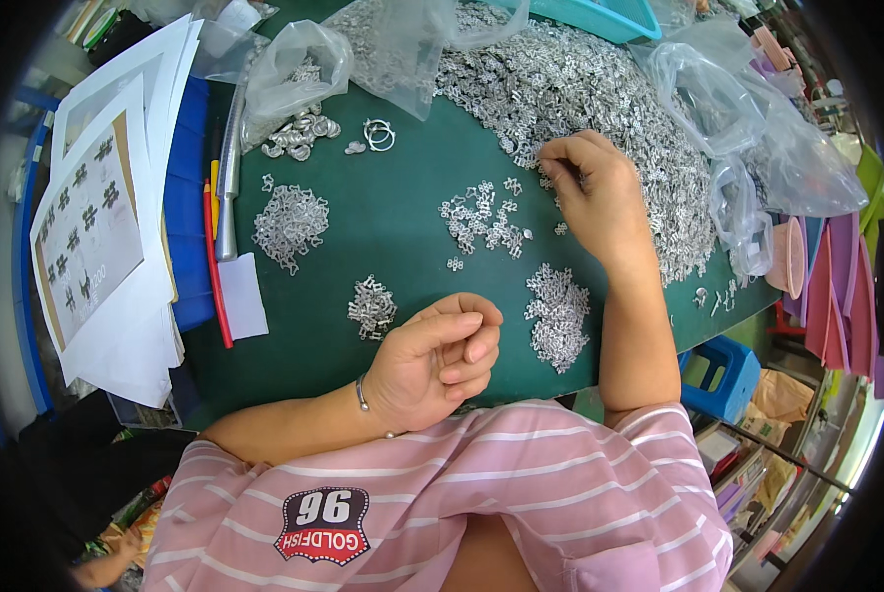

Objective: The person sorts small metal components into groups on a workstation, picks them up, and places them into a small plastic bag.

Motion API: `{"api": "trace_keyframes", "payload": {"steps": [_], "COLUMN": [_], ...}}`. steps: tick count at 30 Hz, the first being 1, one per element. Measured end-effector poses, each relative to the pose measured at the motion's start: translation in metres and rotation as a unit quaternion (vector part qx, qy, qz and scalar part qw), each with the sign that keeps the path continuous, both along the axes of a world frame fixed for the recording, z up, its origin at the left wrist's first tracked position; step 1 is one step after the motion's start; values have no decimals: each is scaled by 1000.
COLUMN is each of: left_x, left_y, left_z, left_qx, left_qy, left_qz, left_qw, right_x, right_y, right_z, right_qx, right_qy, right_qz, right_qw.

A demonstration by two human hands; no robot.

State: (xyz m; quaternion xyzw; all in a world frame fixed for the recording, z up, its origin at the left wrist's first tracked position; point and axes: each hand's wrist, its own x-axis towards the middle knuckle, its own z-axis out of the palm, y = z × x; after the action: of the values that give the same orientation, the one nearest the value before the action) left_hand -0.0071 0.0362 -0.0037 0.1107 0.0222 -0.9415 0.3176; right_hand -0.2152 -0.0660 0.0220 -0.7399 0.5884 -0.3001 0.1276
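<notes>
A large heap of small silver metal pieces [600, 89] covers the far right of the green table. At its near left edge my right hand [600, 197] reaches in, fingers bent and thumb close to the forefinger; any piece between them is too small to make out. My left hand [437, 355] is held near my body with palm turned up and fingers curled in, their contents hidden. Between the hands and beyond them lies a loose scatter of silver pieces [481, 219]. Small piles sit beside my left hand [372, 308], below my right hand [558, 318] and farther left [291, 227].
Clear plastic bags [299, 64] stand at the back, others [718, 99] at the right. A turquoise basket [610, 15] is at the far edge. Papers [116, 217], a red pen [217, 266] and a knife-like metal tool [229, 178] lie left. A blue stool [721, 378] stands right.
</notes>
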Motion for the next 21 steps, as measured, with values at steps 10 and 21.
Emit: {"api": "trace_keyframes", "payload": {"steps": [10,21], "left_x": [0,1], "left_y": [0,0], "left_z": [3,4], "left_qx": [14,14], "left_qy": [11,0], "left_qz": [6,5], "left_qw": [1000,1000], "right_x": [13,19], "right_y": [-8,-10], "right_z": [-18,-21], "right_qx": [-62,-110], "right_qy": [79,134], "right_qz": [44,25], "right_qw": [994,985]}}
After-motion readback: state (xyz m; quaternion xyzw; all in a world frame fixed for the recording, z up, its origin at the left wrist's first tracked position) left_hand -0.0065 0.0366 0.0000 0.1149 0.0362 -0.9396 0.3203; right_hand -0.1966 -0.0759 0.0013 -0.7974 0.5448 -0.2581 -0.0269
